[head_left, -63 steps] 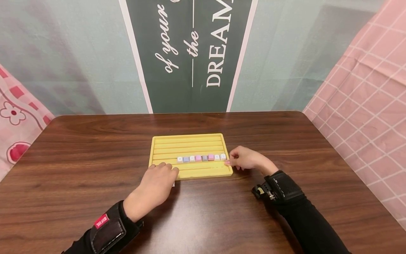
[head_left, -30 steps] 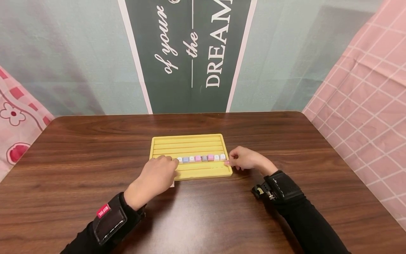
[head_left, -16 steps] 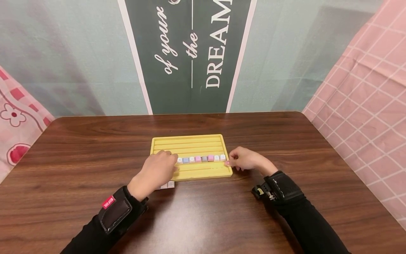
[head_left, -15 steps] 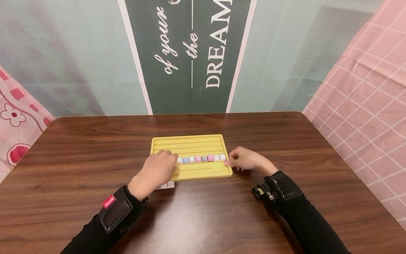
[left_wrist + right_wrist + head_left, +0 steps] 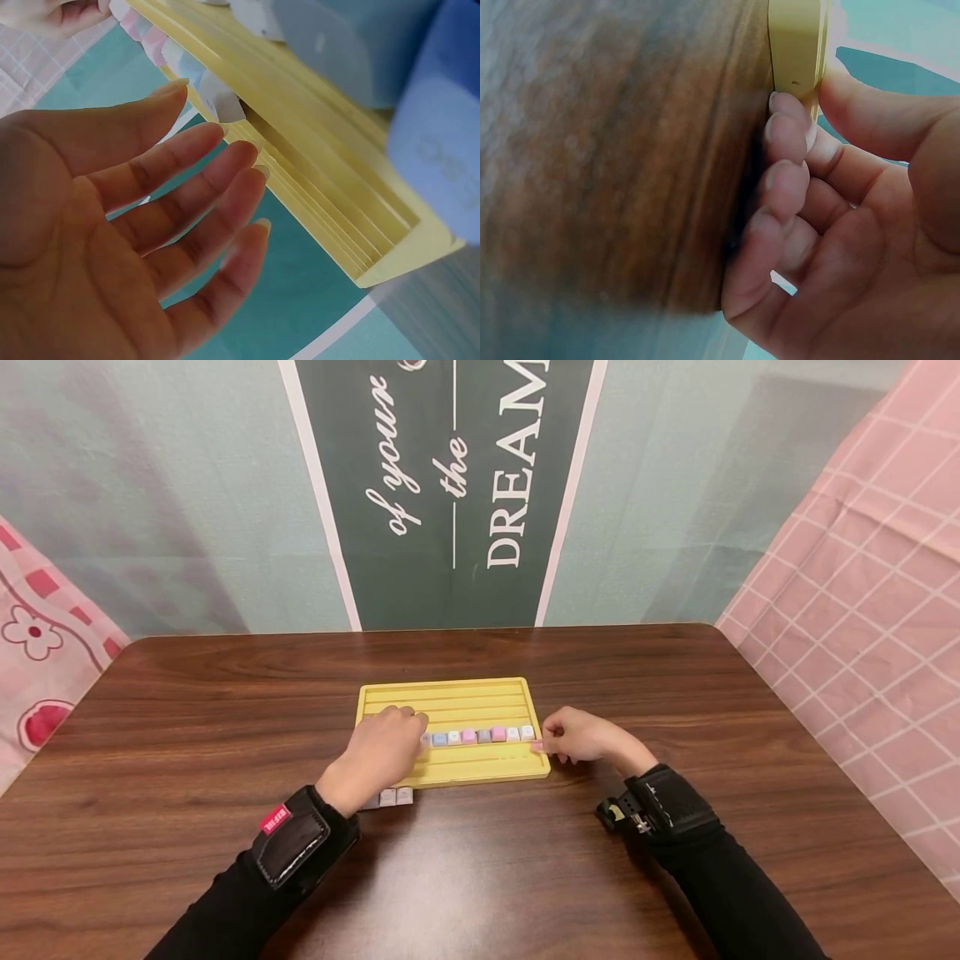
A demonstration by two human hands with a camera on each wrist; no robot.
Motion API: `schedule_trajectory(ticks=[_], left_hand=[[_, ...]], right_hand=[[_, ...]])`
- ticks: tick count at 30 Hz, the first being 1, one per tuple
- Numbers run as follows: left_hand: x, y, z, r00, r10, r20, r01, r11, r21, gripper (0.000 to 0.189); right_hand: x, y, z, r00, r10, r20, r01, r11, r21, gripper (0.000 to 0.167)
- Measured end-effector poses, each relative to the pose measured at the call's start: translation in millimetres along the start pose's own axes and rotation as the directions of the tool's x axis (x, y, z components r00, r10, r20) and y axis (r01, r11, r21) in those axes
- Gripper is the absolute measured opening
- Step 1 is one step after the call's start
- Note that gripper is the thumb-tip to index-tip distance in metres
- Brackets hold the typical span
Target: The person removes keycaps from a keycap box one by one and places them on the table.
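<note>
A yellow grooved tray (image 5: 480, 770) lies on the table, with a row of white, pink, grey and blue keycaps (image 5: 468, 737) along one groove. My left hand (image 5: 381, 745) hovers over the tray's left part, its fingertips at the row's left end. In the left wrist view its fingers are loosely bent, close to the white end keycap (image 5: 223, 101); whether they touch it I cannot tell. My right hand (image 5: 581, 735) holds the tray's right edge. The right wrist view shows the thumb on top and curled fingers against the tray's corner (image 5: 799, 45).
More keycaps (image 5: 396, 797) stand on the brown table (image 5: 480, 877) before the tray's front left edge, partly hidden by my left hand. They loom large and blue (image 5: 442, 157) in the left wrist view. A printed curtain (image 5: 450, 593) hangs behind the table.
My left hand has moved from the tray's front left corner farther back and slightly right, to the row's left end. Keycaps before the tray have come into sight. My right hand stays put.
</note>
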State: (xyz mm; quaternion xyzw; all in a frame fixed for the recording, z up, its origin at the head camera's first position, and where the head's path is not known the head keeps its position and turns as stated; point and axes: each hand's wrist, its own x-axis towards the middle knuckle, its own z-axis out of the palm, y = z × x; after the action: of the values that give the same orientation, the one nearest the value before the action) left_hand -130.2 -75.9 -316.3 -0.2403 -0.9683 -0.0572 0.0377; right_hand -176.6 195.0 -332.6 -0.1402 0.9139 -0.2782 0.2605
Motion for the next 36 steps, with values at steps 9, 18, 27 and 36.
schedule_trajectory(ticks=[9,18,27,36], left_hand=[[4.2,-0.8,1.3,0.998,-0.032,0.054,0.034,0.999,-0.027,0.004],[7.7,-0.2,2.5,0.999,-0.01,0.047,0.01,1.0,0.003,0.005],[11.1,0.3,3.9,0.999,-0.008,0.047,0.007,1.0,0.023,0.004],[14.7,1.3,3.6,0.996,-0.037,0.083,0.032,0.998,0.059,0.008]], right_hand=[[0.3,1,0,1.0,-0.009,0.0,0.009,1.0,-0.009,0.028],[0.5,1,0,1.0,-0.007,0.0,0.007,1.0,-0.009,0.029],[0.7,2,1,1.0,-0.007,0.0,0.007,1.0,-0.013,0.029],[1.0,2,0,1.0,-0.012,-0.002,0.012,1.0,-0.022,0.028]])
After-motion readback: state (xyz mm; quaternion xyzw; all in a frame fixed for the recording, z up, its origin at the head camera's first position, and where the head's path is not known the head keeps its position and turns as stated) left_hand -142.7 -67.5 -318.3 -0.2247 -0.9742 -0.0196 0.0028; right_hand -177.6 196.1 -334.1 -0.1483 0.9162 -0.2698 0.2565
